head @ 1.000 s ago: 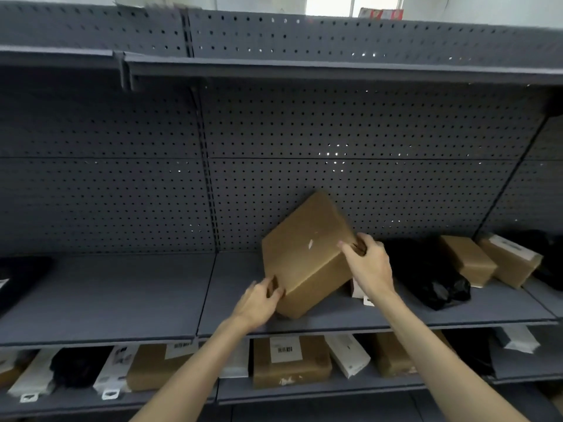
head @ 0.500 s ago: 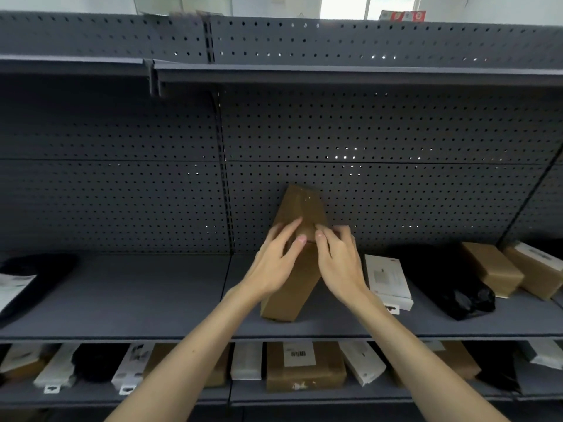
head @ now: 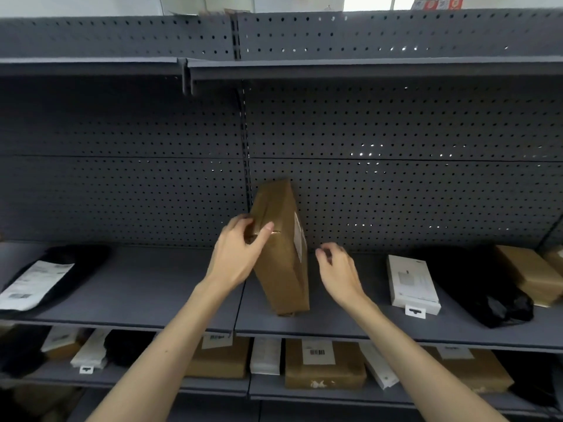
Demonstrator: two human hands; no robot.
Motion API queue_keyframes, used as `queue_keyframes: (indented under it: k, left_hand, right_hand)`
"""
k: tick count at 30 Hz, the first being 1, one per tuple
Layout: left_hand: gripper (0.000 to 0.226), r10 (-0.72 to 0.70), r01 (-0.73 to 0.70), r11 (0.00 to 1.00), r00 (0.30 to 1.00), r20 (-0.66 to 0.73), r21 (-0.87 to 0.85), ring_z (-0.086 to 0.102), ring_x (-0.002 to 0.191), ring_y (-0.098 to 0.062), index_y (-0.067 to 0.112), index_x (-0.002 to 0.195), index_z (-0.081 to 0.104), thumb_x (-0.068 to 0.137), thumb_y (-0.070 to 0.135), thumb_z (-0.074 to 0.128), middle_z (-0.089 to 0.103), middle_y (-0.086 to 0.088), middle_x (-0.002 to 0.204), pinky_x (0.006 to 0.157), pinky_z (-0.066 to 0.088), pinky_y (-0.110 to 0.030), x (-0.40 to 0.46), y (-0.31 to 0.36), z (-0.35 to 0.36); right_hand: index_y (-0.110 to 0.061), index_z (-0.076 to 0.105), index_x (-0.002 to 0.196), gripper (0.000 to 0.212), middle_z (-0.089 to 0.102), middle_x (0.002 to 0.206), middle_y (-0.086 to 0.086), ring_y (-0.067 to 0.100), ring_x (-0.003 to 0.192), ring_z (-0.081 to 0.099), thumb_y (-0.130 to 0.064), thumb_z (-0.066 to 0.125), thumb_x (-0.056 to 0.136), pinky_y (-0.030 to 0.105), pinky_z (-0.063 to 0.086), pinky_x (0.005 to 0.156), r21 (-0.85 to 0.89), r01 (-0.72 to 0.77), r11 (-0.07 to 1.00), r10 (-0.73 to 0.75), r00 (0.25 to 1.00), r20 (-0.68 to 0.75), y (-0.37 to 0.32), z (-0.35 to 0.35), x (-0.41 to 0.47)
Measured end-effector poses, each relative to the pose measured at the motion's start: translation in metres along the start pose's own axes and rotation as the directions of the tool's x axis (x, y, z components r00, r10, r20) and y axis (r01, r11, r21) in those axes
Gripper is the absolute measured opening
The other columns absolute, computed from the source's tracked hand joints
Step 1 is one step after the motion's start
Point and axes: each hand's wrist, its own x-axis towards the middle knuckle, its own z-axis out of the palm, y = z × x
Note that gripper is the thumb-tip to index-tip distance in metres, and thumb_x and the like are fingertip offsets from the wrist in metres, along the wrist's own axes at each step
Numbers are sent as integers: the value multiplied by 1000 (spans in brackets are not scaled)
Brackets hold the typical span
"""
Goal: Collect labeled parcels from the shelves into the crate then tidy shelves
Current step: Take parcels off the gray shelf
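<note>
A brown cardboard parcel [head: 281,248] stands on its narrow edge on the middle grey shelf [head: 137,296], leaning back toward the pegboard, with a white label on its right face. My left hand [head: 239,254] grips the parcel's left upper edge with thumb and fingers. My right hand [head: 338,271] hovers just right of the parcel, fingers curled and apart, touching nothing. No crate is in view.
On the same shelf lie a black bag with a white label [head: 39,278] at the left, a white box [head: 411,283], a black bag [head: 478,287] and brown boxes [head: 527,269] at the right. The lower shelf [head: 304,391] holds several brown, white and black parcels.
The parcel was turned from a tilted flat-on pose to standing on edge. My right hand has let go and drawn off to the right; my left hand still holds it.
</note>
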Motion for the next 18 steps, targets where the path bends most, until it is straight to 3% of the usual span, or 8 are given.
queue_keyframes:
  k: [3,6,9,12,15,18]
  left_hand:
    - [87,-91,92,995,996,-13,31,53,123,-24,10,137,56,87,80,45,55,-5,135,98,46,-38,-3,-10,-9]
    - [92,-169,169,986,986,-5,4,51,126,-25,9,141,52,84,82,47,50,-5,140,94,42,-33,-6,-20,-11]
    - [86,-203,203,979,979,-16,-9,51,125,-27,9,141,53,86,76,52,49,-5,140,91,40,-32,-10,-26,-8]
    - [75,-241,240,970,970,-33,-42,50,125,-27,7,141,53,92,64,55,49,-6,139,91,38,-30,-12,-29,-3]
    - [68,-288,288,953,957,13,-98,51,123,-25,7,141,54,95,57,56,51,-7,140,94,40,-29,-15,-36,5]
    - [47,-340,350,920,937,86,-174,50,108,-15,10,128,62,98,46,55,55,-7,135,84,42,-25,-24,-44,19]
  right_hand:
    - [-10,52,135,42,57,132,12,26,119,54,-36,43,103,31,42,88,12,-187,982,182,968,170,18,11,0]
    - [-6,48,140,48,54,135,13,27,125,50,-37,42,104,28,38,90,59,-336,940,309,912,271,32,22,0]
    - [-6,50,138,49,58,131,12,26,120,54,-40,45,102,35,43,99,142,-416,898,371,891,263,42,32,-2]
    - [-6,48,141,51,57,135,13,26,123,53,-39,48,102,36,43,104,169,-403,899,361,903,234,45,33,-3]
    - [-3,50,139,51,57,135,12,27,125,52,-37,50,101,29,40,94,142,-399,906,374,911,173,53,25,-3]
    - [-3,55,133,48,60,129,13,24,116,56,-37,52,100,25,38,84,101,-402,910,386,910,148,68,14,-5]
